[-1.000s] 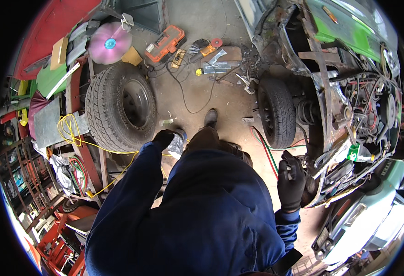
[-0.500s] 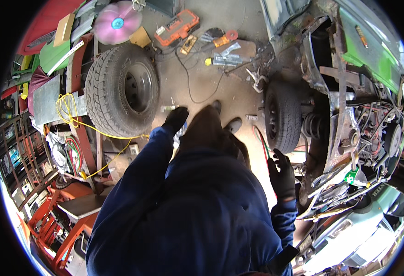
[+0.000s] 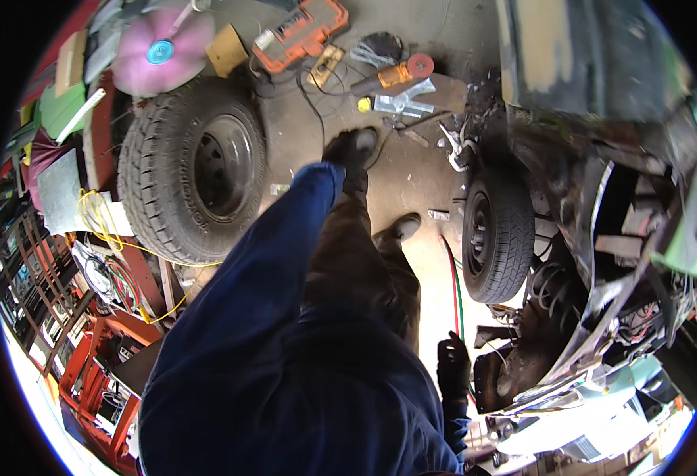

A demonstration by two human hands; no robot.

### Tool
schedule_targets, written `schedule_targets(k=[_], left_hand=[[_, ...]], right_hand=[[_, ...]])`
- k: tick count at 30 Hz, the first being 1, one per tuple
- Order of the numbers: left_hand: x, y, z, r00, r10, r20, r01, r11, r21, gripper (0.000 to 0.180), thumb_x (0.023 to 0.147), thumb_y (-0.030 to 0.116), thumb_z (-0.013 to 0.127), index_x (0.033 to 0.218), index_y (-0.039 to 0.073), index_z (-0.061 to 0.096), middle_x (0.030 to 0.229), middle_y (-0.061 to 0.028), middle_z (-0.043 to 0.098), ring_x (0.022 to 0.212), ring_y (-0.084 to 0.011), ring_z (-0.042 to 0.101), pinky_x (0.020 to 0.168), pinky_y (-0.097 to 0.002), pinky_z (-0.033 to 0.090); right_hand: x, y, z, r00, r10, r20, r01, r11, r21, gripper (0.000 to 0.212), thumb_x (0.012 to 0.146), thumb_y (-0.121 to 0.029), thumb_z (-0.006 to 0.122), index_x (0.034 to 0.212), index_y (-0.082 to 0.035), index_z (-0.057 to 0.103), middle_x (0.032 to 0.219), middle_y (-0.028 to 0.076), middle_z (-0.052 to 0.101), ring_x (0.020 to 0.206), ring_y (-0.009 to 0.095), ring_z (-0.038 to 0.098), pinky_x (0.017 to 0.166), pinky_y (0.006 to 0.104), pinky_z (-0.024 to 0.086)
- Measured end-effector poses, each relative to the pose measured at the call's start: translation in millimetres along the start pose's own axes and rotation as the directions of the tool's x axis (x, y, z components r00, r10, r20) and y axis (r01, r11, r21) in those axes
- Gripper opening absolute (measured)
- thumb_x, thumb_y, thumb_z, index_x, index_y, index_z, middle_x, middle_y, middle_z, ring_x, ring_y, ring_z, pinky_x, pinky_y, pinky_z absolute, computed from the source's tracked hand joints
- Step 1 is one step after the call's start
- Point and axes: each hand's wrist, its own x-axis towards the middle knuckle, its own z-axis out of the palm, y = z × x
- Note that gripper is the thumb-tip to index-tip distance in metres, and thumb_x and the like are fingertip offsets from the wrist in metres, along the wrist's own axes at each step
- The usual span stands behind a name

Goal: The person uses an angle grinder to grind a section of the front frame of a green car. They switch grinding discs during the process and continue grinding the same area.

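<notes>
Head view shows our left hand outstretched, grip unreadable, with the grinder ahead and right of it, perhaps laid flat for stability, while our right hand, grip also unclear, hangs near the hoses.

A head-worn camera (wide fisheye) looks down on the floor

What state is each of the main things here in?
Left hand: gloved, stretched forward, grip unclear
Right hand: gloved, lowered, grip unclear
Red hose: lying along floor
Smaller wheel: upright
Big wheel: upright
Fan: blades blurred, apparently spinning
Grinder: lying down, disc fitted
Yellow cord: loosely looped
</notes>
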Motion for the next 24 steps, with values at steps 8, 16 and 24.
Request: schedule_targets(k=[8,16,24], left_hand=[[203.3,-25.9,41.3,0.983,0.084,-0.163,-0.021,0.935,0.354,0.088,0.083,0.033,0.089,0.16,0.012,0.051,0.145,-0.0143,0.062,0.125,-0.0374,0.069,0.1,-0.0554,0.06],[284.4,-48.1,82.5,0.973,0.175,-0.152,-0.11,0.927,0.36,0.087,0.079,0.031,0.096,0.152,0.012,0.053,0.12,-0.0169,0.072,0.108,-0.0384,0.075,0.089,-0.0582,0.06],[261.0,-47.3,40.5,0.993,0.118,-0.013,-0.117,0.993,0.025,0.054,0.08,0.026,0.09,0.125,0.004,0.069,0.124,-0.0247,0.075,0.116,-0.0443,0.074,0.099,-0.0544,0.061]], right_hand=[[43.9,-68.2,66.0,0.967,0.224,0.121,-0.234,0.969,0.078,0.043,0.11,-0.018,0.074,0.148,-0.001,0.068,0.126,0.016,0.078,0.109,0.024,0.076,0.096,0.0376,0.062],[68.2,-102.3,97.3,0.984,0.16,0.077,-0.162,0.987,0.023,0.042,0.109,-0.015,0.073,0.149,-0.001,0.068,0.125,0.016,0.079,0.109,0.024,0.077,0.096,0.0374,0.062],[54.4,-117.1,104.8,0.991,0.134,0.005,-0.134,0.989,-0.055,0.04,0.111,-0.022,0.074,0.145,-0.001,0.07,0.125,0.018,0.08,0.11,0.024,0.078,0.094,0.038,0.063]])
